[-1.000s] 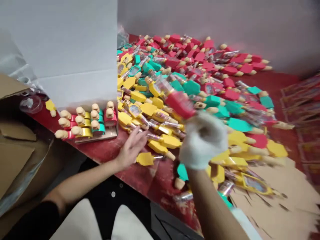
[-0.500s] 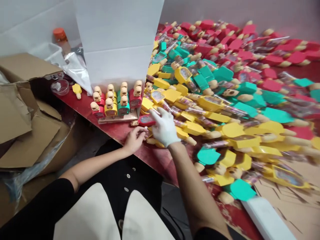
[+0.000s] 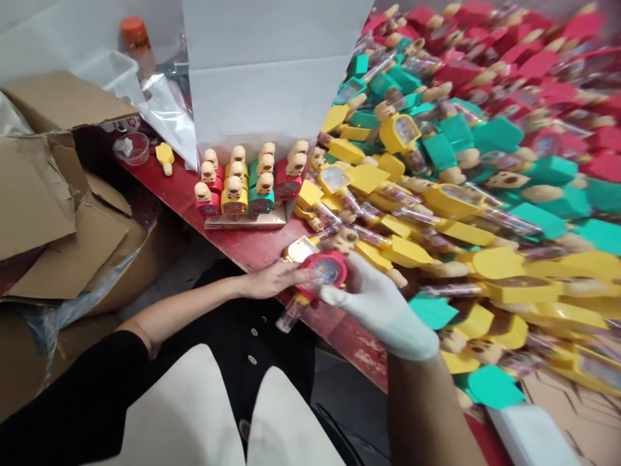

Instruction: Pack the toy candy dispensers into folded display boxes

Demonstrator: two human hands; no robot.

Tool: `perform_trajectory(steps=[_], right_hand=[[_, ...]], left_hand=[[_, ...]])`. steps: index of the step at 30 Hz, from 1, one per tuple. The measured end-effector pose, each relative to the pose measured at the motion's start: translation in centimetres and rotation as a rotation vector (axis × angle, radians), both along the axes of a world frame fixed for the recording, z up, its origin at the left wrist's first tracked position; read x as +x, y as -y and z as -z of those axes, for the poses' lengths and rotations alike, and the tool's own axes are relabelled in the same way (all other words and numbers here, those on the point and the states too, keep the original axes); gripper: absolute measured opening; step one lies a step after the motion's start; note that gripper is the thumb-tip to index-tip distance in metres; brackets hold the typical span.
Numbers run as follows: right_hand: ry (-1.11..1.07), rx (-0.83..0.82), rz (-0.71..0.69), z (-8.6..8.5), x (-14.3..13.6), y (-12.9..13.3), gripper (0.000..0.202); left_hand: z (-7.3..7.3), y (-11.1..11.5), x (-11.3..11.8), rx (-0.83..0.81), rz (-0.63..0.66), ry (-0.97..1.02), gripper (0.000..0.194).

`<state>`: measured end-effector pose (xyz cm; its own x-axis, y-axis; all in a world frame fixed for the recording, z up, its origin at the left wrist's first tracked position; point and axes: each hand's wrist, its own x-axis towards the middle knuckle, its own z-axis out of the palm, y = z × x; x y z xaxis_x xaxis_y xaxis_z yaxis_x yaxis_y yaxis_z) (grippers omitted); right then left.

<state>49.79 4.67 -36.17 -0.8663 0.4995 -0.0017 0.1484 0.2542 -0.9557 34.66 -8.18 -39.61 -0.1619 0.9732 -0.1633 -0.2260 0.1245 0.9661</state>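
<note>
A red toy with a round clear window, a tan animal head and a clear tube is held between both hands above the table's front edge. My bare left hand grips its left side. Around its right side close the fingers of my white-gloved right hand. Just behind the toy lies a yellow one with a shiny window. To the upper left, an upright white display box holds rows of red, yellow and green toys with tan heads.
A large pile of yellow, green and red toys covers the right side. Cardboard boxes stand at the left. Behind are an orange-capped jar, a small clear cup and a lone yellow toy.
The red toy has been lifted from beside the display box and is now in both hands, nearer my body. The view has shifted, so the box and pile sit further right.
</note>
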Motion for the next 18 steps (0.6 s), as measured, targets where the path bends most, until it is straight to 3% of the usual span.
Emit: perform_trajectory(steps=[1,3,5,7,10,12,18], right_hand=[[0.016,-0.094,-0.026,-0.2,-0.2,-0.4,0.056],[-0.014,-0.1,0.121,-0.5,-1.5,-1.2,0.044],[-0.154,0.047,0.381,-0.2,-3.5,-1.8,0.038],[-0.244,0.192,0.458,0.6,-5.8,-2.4,0.034],[-0.149,0.381,0.359,2.2,-8.5,-3.6,0.03],[-0.058,0.495,0.274,2.7,-9.7,-4.6,0.029],[0.164,0.679,-0.144,1.6,-12.7,-5.8,0.016]], left_hand=[[-0.2,0.6,-0.8,0.008,0.043,-0.127,0.068],[0.0,1.4,-2.3,0.052,-0.081,-0.456,0.067],[0.9,1.5,-3.6,0.092,-0.237,-0.824,0.057],[2.6,1.1,-4.5,0.07,-0.239,-1.107,0.054],[5.1,0.5,-5.2,-0.053,-0.129,-1.283,0.056],[5.9,0.3,-5.5,-0.078,-0.091,-1.309,0.054],[5.6,0.6,-5.4,-0.004,-0.119,-1.282,0.046]])
